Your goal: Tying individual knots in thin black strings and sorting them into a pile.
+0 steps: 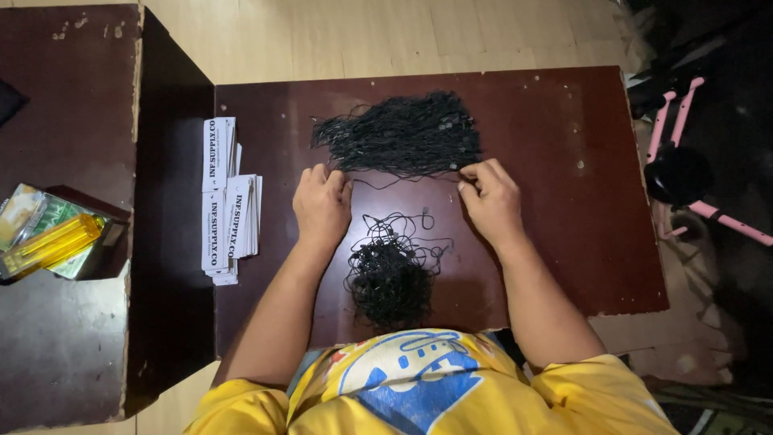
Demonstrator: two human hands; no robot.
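Both hands sit mid-frame on the dark counter [564, 242], at the lower edge of a flat bundle [400, 134] of thin black strings lying centre-top. Left hand [322, 201] is curled, fingers tucked at the bundle's lower left corner; whether it pinches a strand, can't tell. Right hand [491, 196] is closed with fingertips pinching at the bundle's lower right edge, likely on a strand or two. A second, tangled heap [392, 278] of the same strings lies lower centre, between the forearms. The strings look light, limp and snag-prone; best taken by pinching a single strand near its end rather than grabbing a clump. White tags [228, 197] are stacked left of the hands.
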